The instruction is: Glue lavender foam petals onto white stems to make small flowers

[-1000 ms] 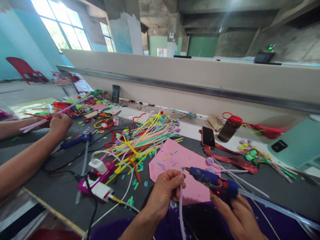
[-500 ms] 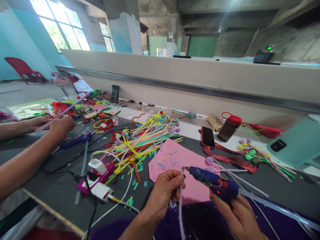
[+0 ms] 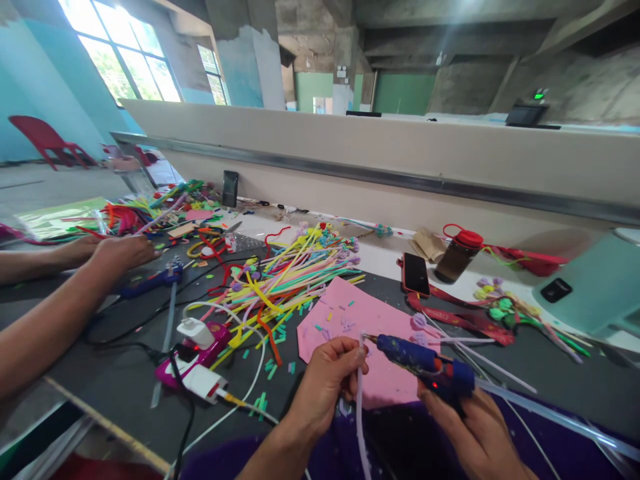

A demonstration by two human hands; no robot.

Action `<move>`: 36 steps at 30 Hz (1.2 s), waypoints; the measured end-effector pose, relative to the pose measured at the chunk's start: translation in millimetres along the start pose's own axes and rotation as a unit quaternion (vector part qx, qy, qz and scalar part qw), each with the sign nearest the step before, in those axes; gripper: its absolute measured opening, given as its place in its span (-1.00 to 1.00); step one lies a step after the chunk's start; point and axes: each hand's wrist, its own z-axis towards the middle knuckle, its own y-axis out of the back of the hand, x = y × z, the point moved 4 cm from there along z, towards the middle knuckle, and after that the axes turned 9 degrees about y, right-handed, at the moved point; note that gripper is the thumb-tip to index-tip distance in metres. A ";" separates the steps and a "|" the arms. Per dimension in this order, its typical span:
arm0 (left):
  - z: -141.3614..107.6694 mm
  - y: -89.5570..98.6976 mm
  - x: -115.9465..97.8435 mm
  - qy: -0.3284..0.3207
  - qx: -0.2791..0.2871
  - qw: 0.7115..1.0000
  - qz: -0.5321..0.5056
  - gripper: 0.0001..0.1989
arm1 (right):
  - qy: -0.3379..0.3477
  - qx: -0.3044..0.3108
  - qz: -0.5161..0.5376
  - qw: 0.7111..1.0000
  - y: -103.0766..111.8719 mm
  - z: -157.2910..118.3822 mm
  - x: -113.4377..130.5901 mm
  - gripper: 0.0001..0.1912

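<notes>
At the near edge of the pink sheet (image 3: 367, 310), toward the front of the dark table (image 3: 120, 381), the left hand (image 3: 333, 377) had it pinched: a fuzzy lilac stem (image 3: 361, 420), held near its top between thumb and fingers, its long tail dropping down in front of the purple cloth (image 3: 225, 460). And across from it, the right hand (image 3: 473, 420) was wrapped round the handle of a blue glue gun (image 3: 420, 357), red light on, nozzle pointing left, right up at the stem's top end; whether metal met fuzz was too small to tell. Out of the gun's back ran a clear glue stick (image 3: 545, 407), slanting away to the right. On the sheet, little cut bits (image 3: 346, 325) lay scattered, and at its right edge sat a lilac flower (image 3: 419, 322). Over to the left, what a spread: a heap of colourful stems (image 3: 285, 273) lay fanned out, yellow, pink and green, and nearer the front sat a magenta power strip (image 3: 219, 337) with a white plug (image 3: 197, 331) and a white charger (image 3: 203, 381) in it. Beyond the sheet to the right, a phone (image 3: 416, 273) lay beside a red strap (image 3: 463, 319), with a dark bottle (image 3: 454, 265), red lid on, close by. Far left, another person's hands (image 3: 120, 253) showed close together above the table, a second glue gun (image 3: 147, 284) lying near them; what those fingers gripped was hard to make out.
</notes>
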 end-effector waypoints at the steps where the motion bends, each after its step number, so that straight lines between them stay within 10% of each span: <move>1: 0.1 0.0 0.4 0.002 0.001 1.000 0.004 -0.79 | 0.007 -0.004 0.000 1.000 1.6 1.9 2.0 -0.68; 19: -1.7 1.1 -5.5 -0.014 -0.005 1.000 0.013 -0.79 | -0.057 0.016 0.129 0.990 3.9 3.8 0.7 -0.72; 28: -3.8 16.6 -26.4 -0.032 0.035 0.989 -0.137 -0.88 | -0.239 0.024 0.427 0.872 -16.4 29.2 -25.8 -0.75; 36: -9.2 22.3 -36.0 -0.054 0.016 0.988 -0.144 -0.86 | -0.336 0.097 0.465 0.813 -42.9 0.1 -50.3 -0.73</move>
